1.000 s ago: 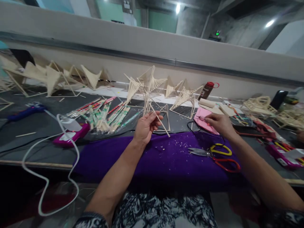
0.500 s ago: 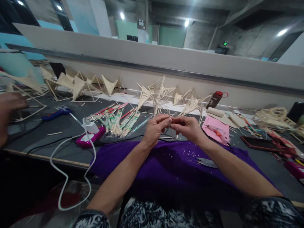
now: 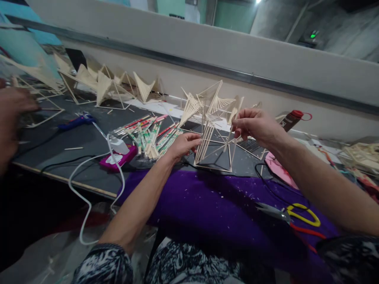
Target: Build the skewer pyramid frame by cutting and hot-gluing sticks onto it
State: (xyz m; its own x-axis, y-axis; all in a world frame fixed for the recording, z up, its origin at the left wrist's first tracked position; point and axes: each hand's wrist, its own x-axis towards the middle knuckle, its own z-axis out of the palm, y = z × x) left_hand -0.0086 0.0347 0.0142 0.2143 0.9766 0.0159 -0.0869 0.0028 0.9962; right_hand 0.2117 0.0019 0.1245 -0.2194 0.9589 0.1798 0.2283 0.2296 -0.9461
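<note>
A small model of thin wooden sticks (image 3: 213,167) stands on the dark tabletop, with a fan of sticks along its left side. My left hand (image 3: 185,145) is beside that fan, fingers stretched out and their tips against or very near the sticks. Over the model's right side, my right hand (image 3: 256,125) pinches a thin wooden stick (image 3: 227,142), which slants down into the frame. Whether its lower end touches the model is hard to tell. Scissors (image 3: 276,213) with one yellow and one red handle lie on the purple cloth (image 3: 183,197) among small wood chips.
Wrapped chopsticks (image 3: 154,138) lie in a pile left of the model. Further left are a magenta power strip (image 3: 114,161), a white cable and a blue glue gun (image 3: 75,121). More stick models (image 3: 145,86) line the wall. Another person's hand (image 3: 17,104) is at far left.
My hands have moved apart: the left went down-left to the model, the right rose to the right with a stick. The view has tilted down, showing the scissors' handles.
</note>
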